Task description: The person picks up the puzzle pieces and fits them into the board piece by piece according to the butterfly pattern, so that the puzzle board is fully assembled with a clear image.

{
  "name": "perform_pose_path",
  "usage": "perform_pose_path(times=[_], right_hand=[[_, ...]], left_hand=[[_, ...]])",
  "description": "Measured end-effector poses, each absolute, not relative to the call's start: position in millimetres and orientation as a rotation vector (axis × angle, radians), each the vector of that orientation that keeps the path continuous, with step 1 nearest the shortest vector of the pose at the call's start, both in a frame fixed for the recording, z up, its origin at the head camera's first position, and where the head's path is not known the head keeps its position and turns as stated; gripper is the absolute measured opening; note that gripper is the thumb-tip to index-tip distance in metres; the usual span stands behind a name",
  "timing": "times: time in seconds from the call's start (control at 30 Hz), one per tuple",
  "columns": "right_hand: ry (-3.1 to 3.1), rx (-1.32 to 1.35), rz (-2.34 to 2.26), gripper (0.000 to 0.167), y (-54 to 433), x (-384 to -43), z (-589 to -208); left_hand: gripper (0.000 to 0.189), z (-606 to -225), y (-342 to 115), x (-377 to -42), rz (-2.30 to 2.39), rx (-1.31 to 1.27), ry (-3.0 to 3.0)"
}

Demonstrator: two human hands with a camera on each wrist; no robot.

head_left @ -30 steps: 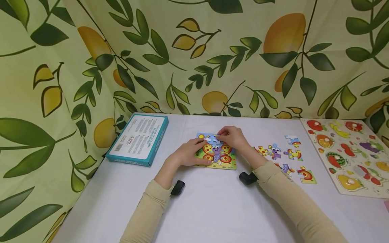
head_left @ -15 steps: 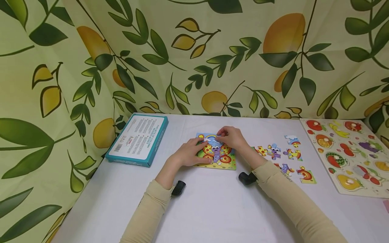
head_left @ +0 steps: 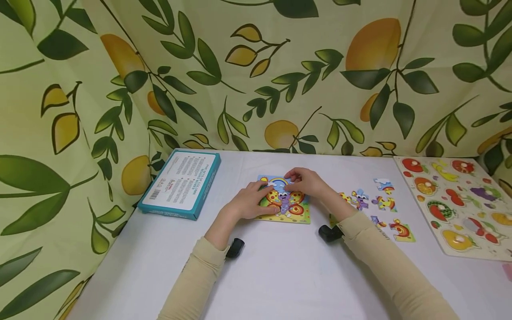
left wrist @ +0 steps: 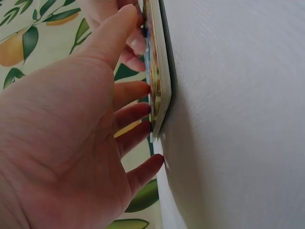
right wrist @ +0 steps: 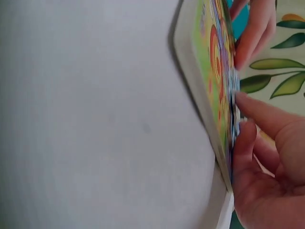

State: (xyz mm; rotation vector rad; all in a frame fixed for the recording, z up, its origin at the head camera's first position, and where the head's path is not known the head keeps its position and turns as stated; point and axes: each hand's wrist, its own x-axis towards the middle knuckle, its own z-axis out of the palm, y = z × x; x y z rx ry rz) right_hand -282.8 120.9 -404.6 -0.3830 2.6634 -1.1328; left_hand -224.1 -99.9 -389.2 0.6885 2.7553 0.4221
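A butterfly jigsaw puzzle with a rainbow over the butterfly lies on the white table, largely assembled on its board. My left hand rests over its left side, fingers spread and nearly straight; in the left wrist view the fingertips touch the board's edge. At the puzzle's top right, my right hand has thumb and forefinger bent around a blue-and-white puzzle piece, which stands slightly proud of the board in the right wrist view. Its outline is mostly hidden by the fingers.
Loose puzzle pieces lie to the right, partly behind the right forearm. A wooden fruit puzzle board sits at the far right. A teal box lies at the back left. A patterned curtain hangs behind the table.
My right thumb and forefinger have spread apart slightly at the puzzle's top, showing more of the rainbow. The right forearm has shifted slightly right. My left hand stays in place.
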Motion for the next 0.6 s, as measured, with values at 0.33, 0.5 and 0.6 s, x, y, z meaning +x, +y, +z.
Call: perform_pose_path(times=[0.33, 0.5, 0.6], right_hand=[[2.65, -0.512, -1.115, 0.035, 125.5, -280.9, -403.8], [2.654, -0.511, -1.118, 0.034, 124.7, -279.7, -404.2], [2.652, -0.488, -1.113, 0.032, 125.2, -279.5, -403.3]], left_hand=[[0.075, -390.3, -95.9, -225.6, 0.411, 0.697, 2.774], [0.069, -389.8, -90.2, -227.6, 0.372, 0.743, 2.823], [0.068, -388.4, -87.2, -228.6, 0.399, 0.747, 2.82]])
